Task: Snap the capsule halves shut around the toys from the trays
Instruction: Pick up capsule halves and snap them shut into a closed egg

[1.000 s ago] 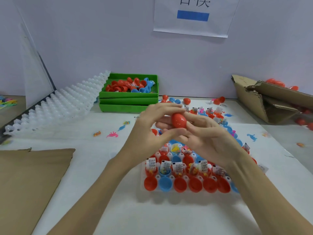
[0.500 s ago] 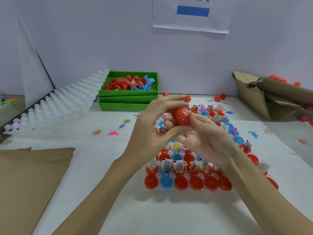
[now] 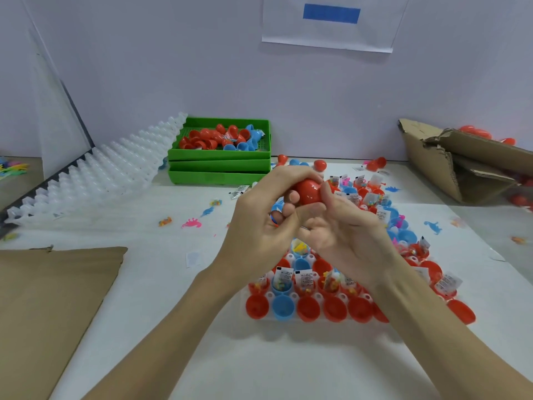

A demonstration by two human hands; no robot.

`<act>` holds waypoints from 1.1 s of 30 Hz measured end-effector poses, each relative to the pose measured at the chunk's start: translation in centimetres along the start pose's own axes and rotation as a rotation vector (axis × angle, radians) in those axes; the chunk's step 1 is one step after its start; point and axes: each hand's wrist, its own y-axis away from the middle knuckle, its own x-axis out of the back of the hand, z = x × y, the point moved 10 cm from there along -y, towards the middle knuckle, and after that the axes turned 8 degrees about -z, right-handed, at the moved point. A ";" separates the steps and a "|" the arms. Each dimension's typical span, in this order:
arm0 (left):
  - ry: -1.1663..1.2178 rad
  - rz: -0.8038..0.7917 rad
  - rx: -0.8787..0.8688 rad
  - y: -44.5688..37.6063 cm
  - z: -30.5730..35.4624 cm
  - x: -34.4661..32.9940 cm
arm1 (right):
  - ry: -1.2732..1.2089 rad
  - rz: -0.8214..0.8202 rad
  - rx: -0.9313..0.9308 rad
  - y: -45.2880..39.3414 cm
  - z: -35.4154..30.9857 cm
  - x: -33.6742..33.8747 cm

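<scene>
Both hands hold one red capsule [image 3: 309, 191] above the middle of the table. My left hand [image 3: 261, 226] curls over it from the left and top; a small ring-like toy shows under its fingers. My right hand [image 3: 343, 232] pinches the capsule from the right with thumb and fingertips. Below them lies a clear tray [image 3: 269, 297] of red and blue capsule halves [image 3: 282, 307], several holding small toys and paper slips. The hands hide the tray's middle rows.
Stacked green trays [image 3: 219, 168] with loose red and blue halves stand at the back. Empty clear trays [image 3: 101, 180] lean at the left. A torn cardboard box [image 3: 461, 166] sits at right, brown cardboard [image 3: 43, 298] at front left. Small toys [image 3: 190, 223] are scattered on the white table.
The hands have shifted the red capsule slightly up and turned it; my left fingers now wrap further over its top. The view has tilted down a little.
</scene>
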 end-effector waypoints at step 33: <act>0.853 0.019 0.529 0.8 -7.4 -0.4 | 1.601 0.433 0.255 1.3 -4.6 -1.0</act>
